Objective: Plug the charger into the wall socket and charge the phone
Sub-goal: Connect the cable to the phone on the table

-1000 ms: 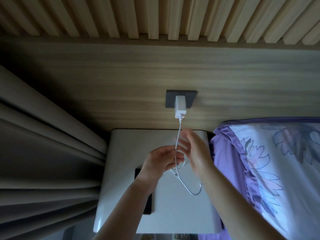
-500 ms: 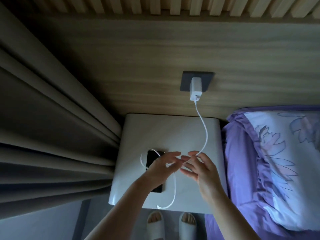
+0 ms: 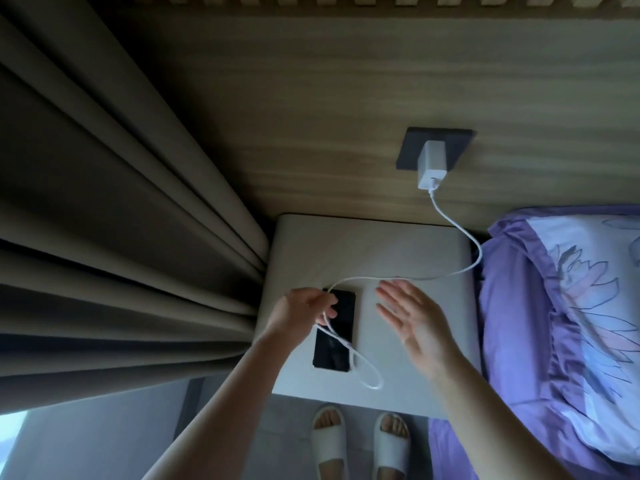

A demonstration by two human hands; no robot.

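Now left hand (image 3: 304, 308) pinching cable (image 3: 460, 233), right hand (image 3: 410, 315) splayed.

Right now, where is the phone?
In the head view, the phone lies flat on the white bedside table, near its left front, under the left hand holding the cable.

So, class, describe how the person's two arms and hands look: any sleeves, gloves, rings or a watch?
Both forearms are bare as far as the frame shows, with no sleeve in view. The left hand and right hand wear no gloves, and no ring, watch or bracelet is visible. The light is dim, so small details on the fingers cannot be made out.
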